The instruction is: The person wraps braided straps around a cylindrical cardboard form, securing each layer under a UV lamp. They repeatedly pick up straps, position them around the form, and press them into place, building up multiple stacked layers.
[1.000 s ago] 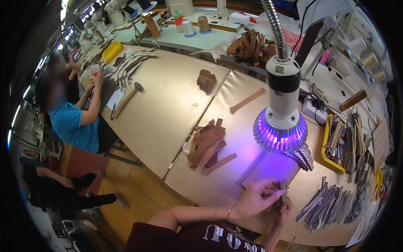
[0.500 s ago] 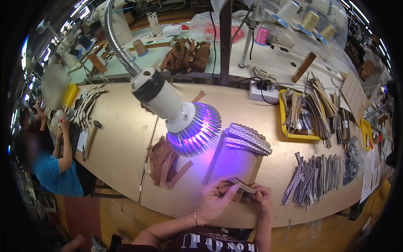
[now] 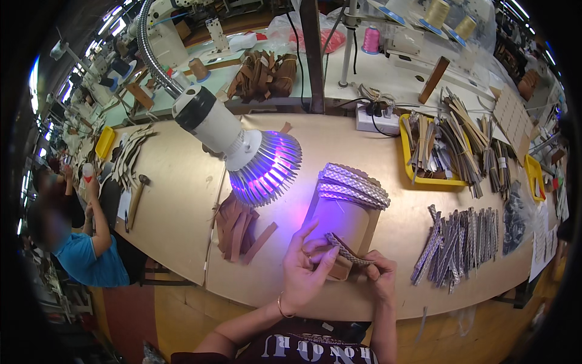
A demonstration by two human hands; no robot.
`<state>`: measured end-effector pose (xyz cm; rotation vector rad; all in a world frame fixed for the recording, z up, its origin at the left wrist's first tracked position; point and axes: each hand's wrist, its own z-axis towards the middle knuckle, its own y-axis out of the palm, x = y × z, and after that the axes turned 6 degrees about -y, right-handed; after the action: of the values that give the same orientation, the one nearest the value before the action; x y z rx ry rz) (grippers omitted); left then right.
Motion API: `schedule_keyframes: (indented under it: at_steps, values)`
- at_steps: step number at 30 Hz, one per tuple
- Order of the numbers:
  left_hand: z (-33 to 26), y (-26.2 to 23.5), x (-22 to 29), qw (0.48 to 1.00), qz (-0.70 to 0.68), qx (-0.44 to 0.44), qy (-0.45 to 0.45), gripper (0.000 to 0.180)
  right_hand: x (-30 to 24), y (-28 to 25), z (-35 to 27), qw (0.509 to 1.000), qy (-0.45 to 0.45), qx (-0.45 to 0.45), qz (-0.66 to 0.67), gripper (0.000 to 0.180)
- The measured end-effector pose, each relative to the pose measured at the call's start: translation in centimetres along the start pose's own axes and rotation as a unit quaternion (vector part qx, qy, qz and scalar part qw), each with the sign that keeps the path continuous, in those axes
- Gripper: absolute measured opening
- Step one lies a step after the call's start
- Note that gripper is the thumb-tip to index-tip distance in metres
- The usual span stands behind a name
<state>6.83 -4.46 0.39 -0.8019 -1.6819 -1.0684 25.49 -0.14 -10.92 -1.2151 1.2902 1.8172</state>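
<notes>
A curved braided leather strap [image 3: 345, 249] spans between my two hands, its brown backing partly showing. My left hand [image 3: 305, 270] pinches its left end between thumb and fingers. The other end is gripped in the closed fingers of my right hand [image 3: 381, 278]. Beneath the strap lies a shallow cardboard tray [image 3: 364, 233]. Several finished-looking braided straps [image 3: 353, 187] lie side by side across the tray's far end. Purple light from a finned lamp [image 3: 267, 167] falls on the tray and my left fingers.
Brown leather strips [image 3: 236, 227] lie left of the tray; loose braided strips [image 3: 458, 246] are spread at right. A yellow bin [image 3: 431, 179] of strips stands behind them. A hammer [image 3: 137, 200] lies far left, near a person in a blue shirt [image 3: 94, 258].
My left hand's fingers have opened out somewhat, and the strap now bows down more between both hands. The whole view has shifted slightly, with the lamp appearing farther left.
</notes>
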Motion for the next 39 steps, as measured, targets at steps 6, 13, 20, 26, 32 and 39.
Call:
schedule_keyframes:
  at_steps: [6,13,20,26,32,39]
  values:
    - [-0.2,-0.1,0.2,0.999,0.018,-0.026,0.011,0.061,-2.2,1.3,-0.4,0.962,-0.154,0.063,-0.218,0.025]
    - [0.0,-0.4,0.5,0.999,0.027,-0.038,0.024,0.056,-8.0,2.8,-1.4,0.809,-0.287,0.017,-0.512,0.038]
    - [0.1,-0.9,0.5,0.999,-0.012,-0.04,0.007,0.057,-8.2,3.6,-1.0,0.81,-0.286,0.01,-0.512,0.038]
    - [0.1,-1.0,0.4,0.999,-0.033,-0.015,-0.023,0.063,-7.3,4.0,-2.0,0.943,-0.129,0.025,-0.306,0.013]
    - [0.1,-0.7,0.6,0.998,-0.054,0.006,-0.02,0.065,-6.7,4.6,-2.7,0.989,-0.023,0.043,-0.136,0.013]
    - [0.1,-0.5,0.4,0.998,-0.064,0.014,-0.011,0.067,-6.6,4.8,-2.9,0.992,0.004,0.062,-0.114,0.016]
